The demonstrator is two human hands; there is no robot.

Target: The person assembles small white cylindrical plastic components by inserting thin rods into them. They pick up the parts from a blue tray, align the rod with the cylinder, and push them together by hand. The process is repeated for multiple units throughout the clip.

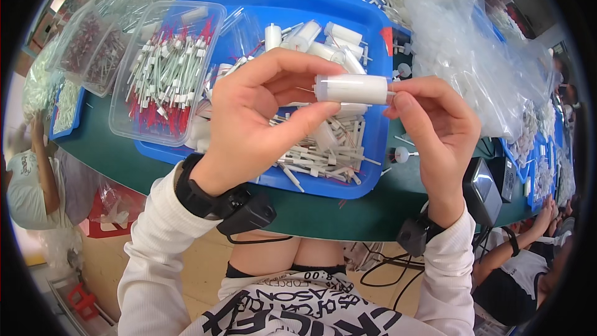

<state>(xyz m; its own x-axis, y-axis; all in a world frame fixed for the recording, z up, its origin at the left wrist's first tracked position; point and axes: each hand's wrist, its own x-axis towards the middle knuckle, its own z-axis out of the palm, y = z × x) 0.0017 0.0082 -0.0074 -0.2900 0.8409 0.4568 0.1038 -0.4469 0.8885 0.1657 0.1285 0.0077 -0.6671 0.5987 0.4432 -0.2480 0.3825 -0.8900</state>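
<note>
White tube (351, 89) pinched in left hand (261, 118) fingertips; right hand (435, 124) grips its end

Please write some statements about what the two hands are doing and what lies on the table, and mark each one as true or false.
1. The left hand holds a white tube between thumb and fingers. True.
2. The right hand rests flat on the table. False: it is raised, with its fingertips at the right end of the tube.
3. The blue tray under the hands holds white tubes and thin sticks. True.
4. The clear box stands to the right of the hands. False: it stands to their left, full of thin parts with red ends.
5. Both wrists wear black bands. True.
</note>
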